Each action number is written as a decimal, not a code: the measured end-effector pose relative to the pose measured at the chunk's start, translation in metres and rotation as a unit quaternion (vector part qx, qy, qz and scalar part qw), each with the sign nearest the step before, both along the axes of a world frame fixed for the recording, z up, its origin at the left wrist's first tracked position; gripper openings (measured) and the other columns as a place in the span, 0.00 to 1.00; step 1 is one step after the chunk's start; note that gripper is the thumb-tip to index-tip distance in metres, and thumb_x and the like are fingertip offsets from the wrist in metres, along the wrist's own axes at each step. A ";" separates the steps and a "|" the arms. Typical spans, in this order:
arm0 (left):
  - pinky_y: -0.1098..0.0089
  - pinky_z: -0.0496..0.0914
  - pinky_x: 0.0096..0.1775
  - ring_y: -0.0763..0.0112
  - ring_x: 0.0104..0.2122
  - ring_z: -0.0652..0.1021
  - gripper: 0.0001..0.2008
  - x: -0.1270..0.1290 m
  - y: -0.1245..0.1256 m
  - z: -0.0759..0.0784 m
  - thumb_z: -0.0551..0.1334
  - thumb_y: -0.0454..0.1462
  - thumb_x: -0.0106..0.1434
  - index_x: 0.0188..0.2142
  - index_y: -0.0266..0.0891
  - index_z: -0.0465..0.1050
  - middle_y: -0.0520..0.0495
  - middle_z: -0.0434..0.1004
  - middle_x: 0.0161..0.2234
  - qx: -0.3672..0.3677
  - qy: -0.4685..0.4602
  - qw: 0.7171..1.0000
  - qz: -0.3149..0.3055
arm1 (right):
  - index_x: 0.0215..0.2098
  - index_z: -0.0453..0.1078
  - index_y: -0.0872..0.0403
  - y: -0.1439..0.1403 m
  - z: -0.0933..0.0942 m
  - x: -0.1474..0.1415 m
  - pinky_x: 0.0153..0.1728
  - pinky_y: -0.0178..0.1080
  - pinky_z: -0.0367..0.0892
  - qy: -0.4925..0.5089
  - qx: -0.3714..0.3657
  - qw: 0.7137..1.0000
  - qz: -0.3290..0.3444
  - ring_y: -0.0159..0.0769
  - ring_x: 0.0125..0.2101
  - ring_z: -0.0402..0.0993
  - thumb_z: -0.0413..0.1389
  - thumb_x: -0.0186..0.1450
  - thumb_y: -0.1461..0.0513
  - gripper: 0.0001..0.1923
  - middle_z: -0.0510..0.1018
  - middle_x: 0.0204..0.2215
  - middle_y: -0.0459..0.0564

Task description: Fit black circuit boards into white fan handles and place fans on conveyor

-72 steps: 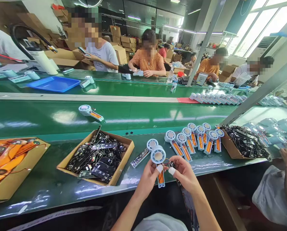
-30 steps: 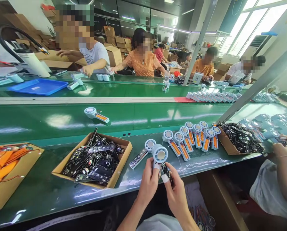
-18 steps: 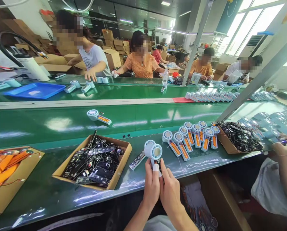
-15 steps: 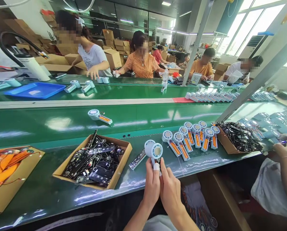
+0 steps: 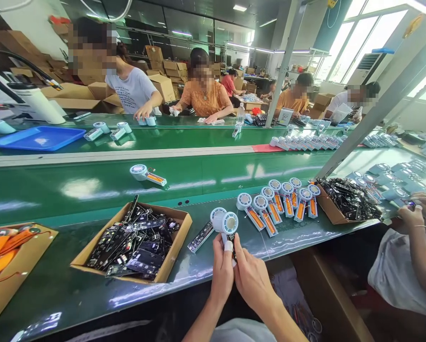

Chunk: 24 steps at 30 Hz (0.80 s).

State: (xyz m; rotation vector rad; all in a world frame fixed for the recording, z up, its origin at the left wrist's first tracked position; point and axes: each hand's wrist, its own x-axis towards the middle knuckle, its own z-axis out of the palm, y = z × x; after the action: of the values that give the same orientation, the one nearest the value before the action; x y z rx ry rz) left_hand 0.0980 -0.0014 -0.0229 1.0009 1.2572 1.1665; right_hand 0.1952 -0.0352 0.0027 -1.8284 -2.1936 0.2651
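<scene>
Your left hand point(image 5: 223, 273) and right hand point(image 5: 252, 280) meet at the near edge of the green bench point(image 5: 73, 280), both wrapped in a closed grip around the handle of 1 small white fan point(image 5: 226, 223). The fan's round head stands upright above your fingers, facing you, and a white-taped fingertip point(image 5: 228, 246) presses on the handle just under it. Just beside it, to the left, a loose circuit board point(image 5: 200, 236) lies flat on the bench, and a cardboard box of black boards point(image 5: 134, 242) sits further left. To the right, a row of fans with orange handles point(image 5: 277, 205) lies fanned out on the bench, and 1 more fan point(image 5: 147, 173) rests alone on the belt beyond. A co-worker's hands point(image 5: 418, 209) work at the far right
</scene>
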 end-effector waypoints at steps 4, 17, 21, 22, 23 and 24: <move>0.59 0.63 0.60 0.60 0.61 0.69 0.20 0.003 -0.004 -0.001 0.50 0.45 0.70 0.58 0.43 0.60 0.41 0.68 0.61 0.006 0.007 1.000 0.000 | 0.74 0.35 0.58 0.000 -0.004 -0.002 0.32 0.41 0.72 -0.034 0.057 0.998 0.011 0.44 0.32 0.76 0.45 0.66 0.71 0.41 0.79 0.35 0.54; 0.59 0.67 0.58 0.59 0.57 0.74 0.23 0.007 -0.001 -0.010 0.52 0.48 0.68 0.57 0.40 0.65 0.39 0.74 0.56 -0.024 -0.054 0.996 -0.065 | 0.73 0.23 0.58 0.001 -0.018 -0.001 0.42 0.44 0.77 0.074 0.102 0.992 0.004 0.47 0.50 0.76 0.41 0.65 0.72 0.44 0.74 0.56 0.65; 0.58 0.69 0.54 0.57 0.54 0.76 0.19 -0.002 0.000 0.010 0.53 0.44 0.67 0.54 0.41 0.69 0.40 0.79 0.52 0.025 0.050 0.991 -0.122 | 0.74 0.27 0.59 -0.005 -0.030 0.007 0.33 0.40 0.77 0.070 0.131 0.988 -0.048 0.44 0.37 0.81 0.40 0.69 0.70 0.38 0.80 0.45 0.62; 0.58 0.70 0.53 0.56 0.52 0.78 0.18 -0.008 0.003 0.016 0.53 0.43 0.67 0.52 0.42 0.72 0.40 0.80 0.49 0.048 0.092 0.984 -0.147 | 0.74 0.29 0.59 -0.006 -0.032 0.009 0.32 0.40 0.77 0.066 0.134 0.987 -0.063 0.44 0.36 0.81 0.40 0.70 0.69 0.37 0.81 0.43 0.61; 0.58 0.71 0.51 0.55 0.49 0.79 0.17 -0.017 0.008 0.021 0.53 0.42 0.67 0.49 0.42 0.74 0.40 0.82 0.46 0.075 0.138 0.974 -0.161 | 0.74 0.31 0.59 -0.006 -0.035 0.011 0.32 0.40 0.76 0.059 0.134 0.986 -0.077 0.44 0.36 0.80 0.40 0.71 0.68 0.36 0.81 0.42 0.60; 0.58 0.72 0.49 0.54 0.47 0.80 0.16 -0.026 0.013 0.026 0.53 0.42 0.67 0.46 0.42 0.76 0.40 0.83 0.43 0.109 0.186 0.964 -0.159 | 0.74 0.34 0.59 -0.004 -0.038 0.012 0.32 0.41 0.76 0.049 0.134 0.986 -0.088 0.45 0.36 0.80 0.40 0.71 0.67 0.35 0.81 0.41 0.60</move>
State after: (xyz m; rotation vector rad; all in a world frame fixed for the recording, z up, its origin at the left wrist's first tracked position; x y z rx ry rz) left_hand 0.0721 0.0117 0.0029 1.5797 1.2114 0.9022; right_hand 0.2070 -0.0395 -0.0352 -1.8003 -1.8842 0.0202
